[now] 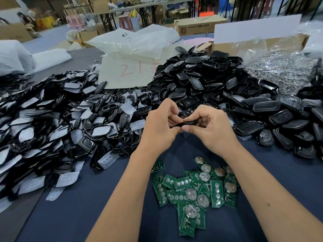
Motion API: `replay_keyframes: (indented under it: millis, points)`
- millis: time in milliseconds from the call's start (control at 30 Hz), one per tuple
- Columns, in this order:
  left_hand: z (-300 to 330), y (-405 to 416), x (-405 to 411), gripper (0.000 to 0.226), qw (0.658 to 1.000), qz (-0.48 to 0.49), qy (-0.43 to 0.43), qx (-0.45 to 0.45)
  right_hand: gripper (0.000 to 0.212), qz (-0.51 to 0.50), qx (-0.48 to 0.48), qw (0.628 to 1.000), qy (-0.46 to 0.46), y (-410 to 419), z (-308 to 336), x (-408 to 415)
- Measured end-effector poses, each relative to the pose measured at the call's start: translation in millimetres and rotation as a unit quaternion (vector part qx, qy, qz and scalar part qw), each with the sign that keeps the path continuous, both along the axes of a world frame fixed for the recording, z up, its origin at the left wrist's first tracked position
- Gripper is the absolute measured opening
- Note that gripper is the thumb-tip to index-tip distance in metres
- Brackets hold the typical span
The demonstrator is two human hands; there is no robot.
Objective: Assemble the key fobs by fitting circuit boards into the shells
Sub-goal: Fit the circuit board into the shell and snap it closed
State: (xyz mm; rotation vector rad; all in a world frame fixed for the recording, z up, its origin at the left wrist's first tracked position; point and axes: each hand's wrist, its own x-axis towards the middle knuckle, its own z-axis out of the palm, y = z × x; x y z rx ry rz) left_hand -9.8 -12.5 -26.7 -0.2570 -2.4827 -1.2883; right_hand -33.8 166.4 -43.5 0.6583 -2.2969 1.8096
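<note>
Your green circuit boards (pixel 194 191) lie heaped nearest you for easy reach, while both hands' fingers (pixel 176 127) pinch one black shell (pixel 189 123) together, probably pressing it closed.

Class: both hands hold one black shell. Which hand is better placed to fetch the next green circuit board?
Probably the right hand: the pile of green circuit boards lies mostly beneath its forearm, while the left hand can keep gripping the black plastic key fob shell.
</note>
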Motion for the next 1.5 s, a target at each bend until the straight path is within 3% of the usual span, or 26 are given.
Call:
replay_keyframes:
  millis: [133, 233, 367, 500, 600, 733, 1100, 1267, 1367, 1500]
  points:
    - [-1, 4, 0, 0.046, 0.999, -0.003, -0.006, 0.035, 0.027, 0.003, -0.023, 0.999, -0.022, 2, 0, -2]
    - [-1, 9, -2, 0.046, 0.985, 0.013, -0.064, 0.161, 0.037, -0.022, -0.098, 0.993, -0.068, 0, -2, -4]
    - [1, 14, -3, 0.048, 0.906, 0.018, -0.138, 0.398, 0.009, -0.081, -0.136, 0.981, -0.112, 0, -6, -9]
    - [2, 14, -4, 0.045, 0.847, -0.012, -0.169, 0.503, 0.031, -0.080, -0.110, 0.983, -0.126, -4, -6, -7]
    - [2, 14, -3, 0.039, 0.830, -0.037, -0.187, 0.524, 0.048, -0.050, -0.103, 0.987, -0.114, -7, -5, -4]
    - [1, 15, -3, 0.047, 0.819, -0.069, -0.203, 0.532, 0.040, -0.025, -0.109, 0.987, -0.112, -6, -3, -4]
    - [1, 9, 0, 0.045, 0.841, -0.153, -0.204, 0.477, 0.048, -0.016, -0.157, 0.975, -0.157, -8, 0, -1]
    - [5, -3, 0, 0.029, 0.837, -0.198, -0.199, 0.470, 0.043, 0.081, -0.258, 0.927, -0.262, -9, 8, 2]
    - [6, -3, 0, 0.026, 0.836, -0.197, -0.188, 0.477, 0.050, 0.119, -0.265, 0.913, -0.288, -7, 10, 5]
    - [6, 0, 0, 0.025, 0.840, -0.186, -0.166, 0.481, 0.027, 0.117, -0.284, 0.906, -0.292, -7, 12, 5]
